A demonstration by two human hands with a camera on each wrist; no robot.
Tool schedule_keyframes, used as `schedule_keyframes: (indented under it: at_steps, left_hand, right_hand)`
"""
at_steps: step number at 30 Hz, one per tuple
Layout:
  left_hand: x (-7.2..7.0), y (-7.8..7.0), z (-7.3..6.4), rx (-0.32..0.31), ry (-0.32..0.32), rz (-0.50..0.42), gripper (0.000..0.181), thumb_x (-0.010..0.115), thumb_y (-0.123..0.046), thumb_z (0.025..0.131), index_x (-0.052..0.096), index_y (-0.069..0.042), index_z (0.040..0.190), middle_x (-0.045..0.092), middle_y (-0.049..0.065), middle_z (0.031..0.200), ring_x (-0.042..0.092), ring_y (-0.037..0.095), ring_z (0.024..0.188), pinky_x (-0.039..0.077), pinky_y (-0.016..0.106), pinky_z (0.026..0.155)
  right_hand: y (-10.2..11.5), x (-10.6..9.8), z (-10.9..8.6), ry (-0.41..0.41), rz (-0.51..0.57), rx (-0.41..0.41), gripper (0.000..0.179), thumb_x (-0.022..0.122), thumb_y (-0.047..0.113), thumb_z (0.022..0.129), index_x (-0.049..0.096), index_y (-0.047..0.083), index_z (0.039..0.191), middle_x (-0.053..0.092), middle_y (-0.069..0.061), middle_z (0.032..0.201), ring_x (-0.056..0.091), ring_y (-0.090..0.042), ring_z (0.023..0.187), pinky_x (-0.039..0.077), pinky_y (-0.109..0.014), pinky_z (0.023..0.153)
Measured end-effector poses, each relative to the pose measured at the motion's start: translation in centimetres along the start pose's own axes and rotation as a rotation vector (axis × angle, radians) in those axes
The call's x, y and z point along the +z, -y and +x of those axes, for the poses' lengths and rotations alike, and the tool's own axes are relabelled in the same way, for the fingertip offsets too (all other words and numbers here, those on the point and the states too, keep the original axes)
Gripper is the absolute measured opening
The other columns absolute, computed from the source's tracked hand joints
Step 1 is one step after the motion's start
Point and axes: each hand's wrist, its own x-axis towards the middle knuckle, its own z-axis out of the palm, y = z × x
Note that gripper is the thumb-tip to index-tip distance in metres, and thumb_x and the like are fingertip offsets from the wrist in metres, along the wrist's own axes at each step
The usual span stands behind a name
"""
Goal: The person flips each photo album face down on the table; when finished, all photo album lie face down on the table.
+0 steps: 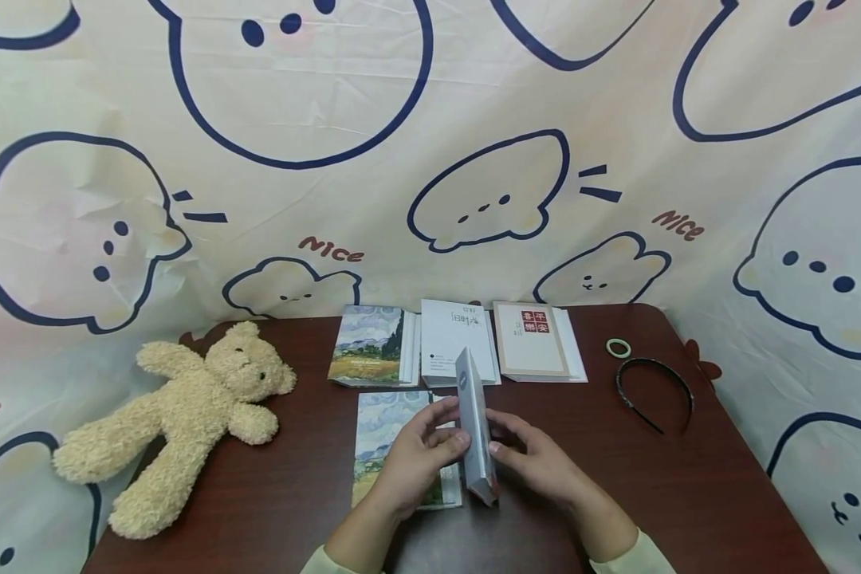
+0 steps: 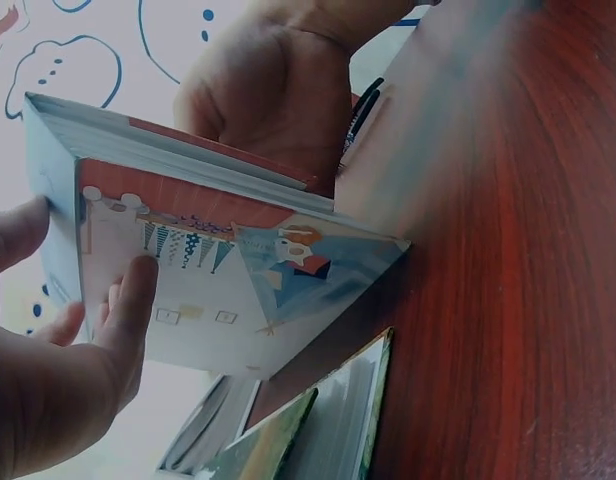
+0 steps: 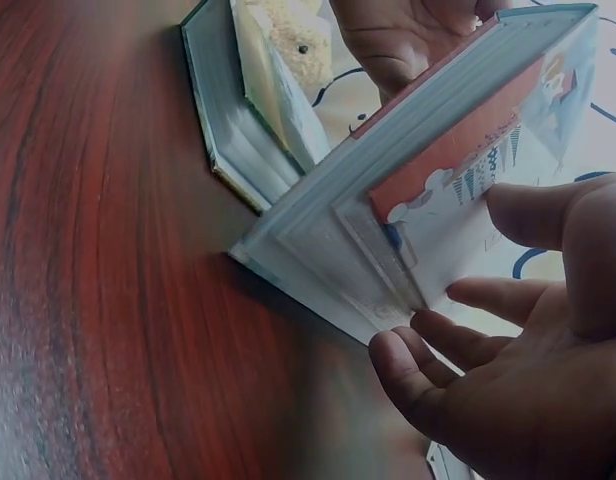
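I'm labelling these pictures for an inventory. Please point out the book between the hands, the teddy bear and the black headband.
Held book (image 1: 477, 426), head view: its narrow pale side.
Teddy bear (image 1: 195, 406), head view: its belly.
Black headband (image 1: 649, 360), head view: the far part of its curve.

A pale backdrop (image 1: 373, 203), printed with navy cartoon outlines (image 1: 297, 165) and red "Nice" lettering (image 1: 332, 249), rises behind and on both sides of a reddish-brown, wood-grained table (image 1: 710, 502).
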Motion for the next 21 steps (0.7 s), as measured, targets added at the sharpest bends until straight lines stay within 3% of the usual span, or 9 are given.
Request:
schedule_keyframes:
  at_steps: [6, 12, 21]
  left_hand:
    - [0.2, -0.2, -0.2, -0.002, 0.003, 0.024, 0.065, 0.077, -0.018, 0.096, 0.047, -0.008, 0.154, 0.052, 0.016, 0.148, 0.061, 0.028, 0.122, 0.055, 0.039, 0.096]
    - [0.4, -0.3, -0.2, -0.004, 0.010, 0.036, 0.065, 0.076, -0.016, 0.096, 0.048, -0.010, 0.154, 0.052, 0.016, 0.147, 0.061, 0.028, 0.123, 0.055, 0.040, 0.097]
    - [1.0, -0.2, 0.0, 0.014, 0.012, 0.056, 0.064, 0.077, -0.014, 0.095, 0.049, -0.011, 0.153, 0.051, 0.015, 0.146, 0.060, 0.028, 0.123, 0.055, 0.040, 0.096]
  right_hand:
    - [0.5, -0.1, -0.2, 0.000, -0.005, -0.046, 0.047, 0.061, 0.022, 0.106, 0.051, 0.015, 0.152, 0.060, -0.012, 0.141, 0.056, -0.032, 0.130, 0.044, -0.053, 0.107]
    - [1.2, -0.5, -0.6, 0.014, -0.008, -0.081, 0.049, 0.061, 0.028, 0.106, 0.051, 0.017, 0.153, 0.062, -0.010, 0.139, 0.056, -0.029, 0.128, 0.045, -0.049, 0.106]
    - [3.0, -1.5, -1.5, 0.025, 0.012, -0.097, 0.053, 0.061, 0.029, 0.106, 0.047, 0.015, 0.155, 0.062, -0.012, 0.139, 0.058, -0.030, 0.128, 0.049, -0.030, 0.100]
